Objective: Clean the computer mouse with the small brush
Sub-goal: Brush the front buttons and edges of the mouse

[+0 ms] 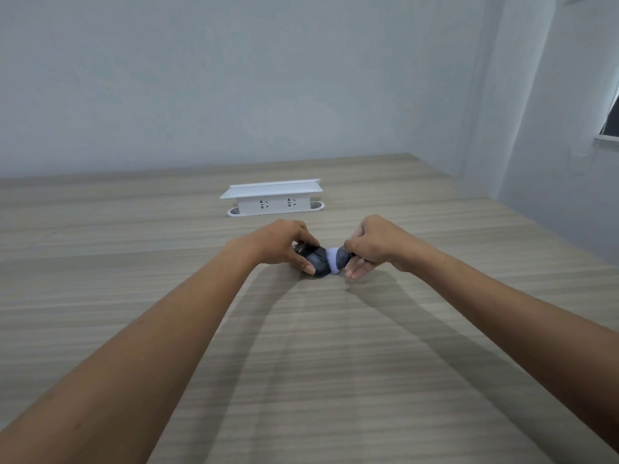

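Reaching in from the lower left of the frame, the left forearm ends at the left hand (pixel 279 242), just left of centre, whose fingers and thumb are curled round the dark computer mouse (pixel 315 261) and hold it down on the wood-grain table (pixel 134 229). The mouse is seen at mid-frame, resting on the tabletop between the two hands. Touching its right end are the pale bristles of the small brush (pixel 336 259), whose dark handle is pinched in the curled fingers of the right hand (pixel 375 244), just right of centre. Above the hands, toward the far edge of the table, a white power-strip box (pixel 273 197) with two visible sockets is noted, well apart from the mouse. At the far right edge, part of a window (pixel 611 118) is visible.
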The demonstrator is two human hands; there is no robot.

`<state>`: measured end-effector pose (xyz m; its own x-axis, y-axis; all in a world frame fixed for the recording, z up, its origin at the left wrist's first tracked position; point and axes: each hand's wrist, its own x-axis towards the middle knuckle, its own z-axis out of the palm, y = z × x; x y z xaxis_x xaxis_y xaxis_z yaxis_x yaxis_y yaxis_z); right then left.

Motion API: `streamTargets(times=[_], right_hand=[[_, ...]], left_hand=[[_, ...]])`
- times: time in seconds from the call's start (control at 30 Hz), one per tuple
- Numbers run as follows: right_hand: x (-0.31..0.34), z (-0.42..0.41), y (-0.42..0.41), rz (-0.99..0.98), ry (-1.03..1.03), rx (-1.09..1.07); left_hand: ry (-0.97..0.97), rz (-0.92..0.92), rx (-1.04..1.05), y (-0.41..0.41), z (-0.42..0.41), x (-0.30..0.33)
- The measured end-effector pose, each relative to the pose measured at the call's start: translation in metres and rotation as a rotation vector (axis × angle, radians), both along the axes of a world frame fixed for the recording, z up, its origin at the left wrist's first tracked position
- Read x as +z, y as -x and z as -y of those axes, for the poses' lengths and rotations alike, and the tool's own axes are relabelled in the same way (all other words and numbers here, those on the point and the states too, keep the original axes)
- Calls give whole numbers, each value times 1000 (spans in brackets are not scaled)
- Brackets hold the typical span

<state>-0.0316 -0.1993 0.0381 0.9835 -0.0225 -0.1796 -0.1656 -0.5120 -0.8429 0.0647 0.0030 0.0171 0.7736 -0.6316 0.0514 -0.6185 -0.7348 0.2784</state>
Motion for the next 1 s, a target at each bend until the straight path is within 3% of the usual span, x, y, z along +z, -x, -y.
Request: streamTargets(times=[0.3,0.53,0.77,1.0], right_hand=[[1,-12,7,-64,-3,82],[4,-4,-9,14,89,-18],[4,-22,7,-9,77,119],[8,-11,-11,66,172,-4]], left_hand=[[5,7,-7,0,1,0],[19,-11,14,1,1,0],[35,-12,-4,1,0,-1],[42,-8,18,4,1,-1]])
